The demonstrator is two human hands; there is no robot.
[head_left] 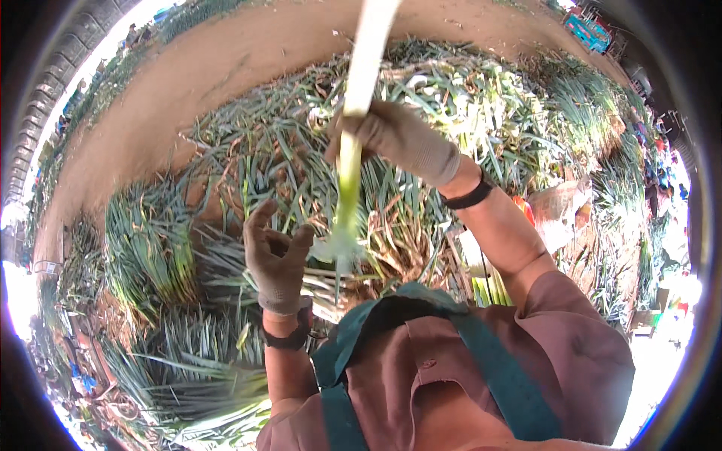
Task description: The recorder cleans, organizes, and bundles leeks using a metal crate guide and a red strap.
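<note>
Right hand [398, 139], gloved, just past twelve o'clock from the middle of the view, pinches one leek [350, 159] around its length. The leek is upright between twelve o'clock and the centre, pale end up and green end down; that lower end is too blurred to judge. Left hand [277, 259], gloved, near nine o'clock, has its fingers curled and parted from the thumb, with nothing visible between them.

Just below the centre lie dry leaves [395, 248], with pale stalks [322, 287] toward seven o'clock. Aligned leeks stand in a bunch [150, 244] at nine o'clock, and more lie in a stack [197, 349] at eight. A loose heap [466, 113] spreads at one o'clock. As a judgement, the work looks partway: those groups seem gathered, this leek is not yet laid down, and plenty remains jumbled.
</note>
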